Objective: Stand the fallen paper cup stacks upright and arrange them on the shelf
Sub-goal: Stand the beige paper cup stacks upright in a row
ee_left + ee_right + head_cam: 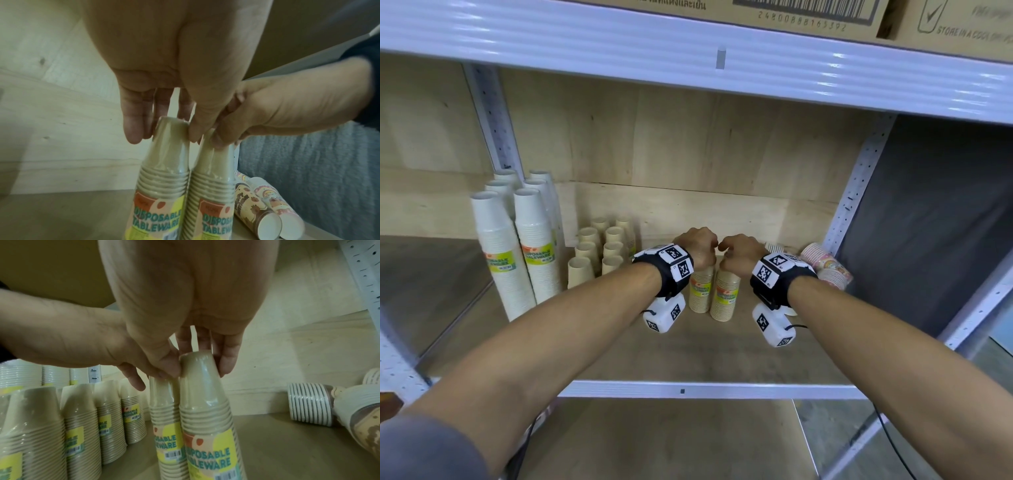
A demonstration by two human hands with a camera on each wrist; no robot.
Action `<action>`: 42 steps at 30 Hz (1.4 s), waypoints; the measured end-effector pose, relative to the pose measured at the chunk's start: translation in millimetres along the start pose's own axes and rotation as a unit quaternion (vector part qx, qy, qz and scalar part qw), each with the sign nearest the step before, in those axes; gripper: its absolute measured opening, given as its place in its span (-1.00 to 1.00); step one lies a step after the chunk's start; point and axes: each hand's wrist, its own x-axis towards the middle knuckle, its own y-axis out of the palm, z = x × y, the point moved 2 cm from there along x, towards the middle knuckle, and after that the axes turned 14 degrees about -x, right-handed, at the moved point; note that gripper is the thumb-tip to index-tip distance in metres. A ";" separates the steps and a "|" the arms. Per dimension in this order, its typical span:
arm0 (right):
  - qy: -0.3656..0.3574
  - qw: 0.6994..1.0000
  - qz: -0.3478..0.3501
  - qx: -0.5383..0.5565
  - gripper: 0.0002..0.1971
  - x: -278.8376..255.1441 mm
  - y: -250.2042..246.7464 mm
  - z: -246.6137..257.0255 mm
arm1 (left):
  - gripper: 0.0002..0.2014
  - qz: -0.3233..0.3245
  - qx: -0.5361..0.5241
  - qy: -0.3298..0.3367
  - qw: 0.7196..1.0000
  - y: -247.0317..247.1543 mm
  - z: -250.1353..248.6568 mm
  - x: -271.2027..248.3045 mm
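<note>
Beige stacks: two wrapped beige cup stacks stand upright side by side, touching, near the middle of the wooden shelf board (722,356); each carries a yellow label.
Left hand: the left hand (697,246) holds the top of the left beige stack (700,291), thumb on one side and fingers (133,128) on the other.
Right hand: the right hand (739,253) grips the top of the right beige stack (726,294) in the same way; the two hands are close together, almost touching.
Patterned stacks: the patterned cup stacks (825,263) lie on their sides at the right end of the shelf, close to the right wrist.
Other stacks: six short beige stacks (602,246) stand in rows to the left, and the tall white stacks (517,240) stand at the far left.
Above: cardboard boxes (808,13) sit on the upper shelf.
</note>
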 end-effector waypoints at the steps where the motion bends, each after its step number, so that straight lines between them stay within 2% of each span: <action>1: 0.007 1.000 -0.003 0.002 -0.49 0.4 0.0 -1.2 | -0.62 0.004 -0.004 0.001 1.000 0.7 0.9 0.3; 8: 0.043 0.999 -0.012 -0.020 -0.66 -0.4 -3.8 -3.2 | -0.62 0.016 -0.016 0.021 1.000 0.9 0.1 1.4; 20: 0.030 0.999 -0.006 -0.019 -0.67 1.2 -6.5 -2.5 | -0.64 0.031 -0.020 0.008 0.999 -7.8 -3.6 -0.1; 26: 0.007 0.998 0.033 -0.049 -0.65 -0.9 -18.7 9.6 | -0.65 0.079 0.038 -0.024 0.996 -25.7 -15.3 -11.7; 31: -0.027 0.992 0.079 -0.098 -0.85 -0.2 -31.8 34.5 | -0.62 0.144 0.125 -0.051 0.980 -56.5 -25.7 -33.5; 35: -0.071 0.986 0.124 -0.089 -0.74 -2.9 -34.8 60.2 | -0.62 0.174 0.122 -0.100 0.972 -81.0 -23.2 -56.1; 42: -0.151 0.967 0.204 -0.037 -0.71 -18.6 -29.4 111.5 | -0.63 0.188 0.110 -0.173 0.961 -111.0 14.0 -92.4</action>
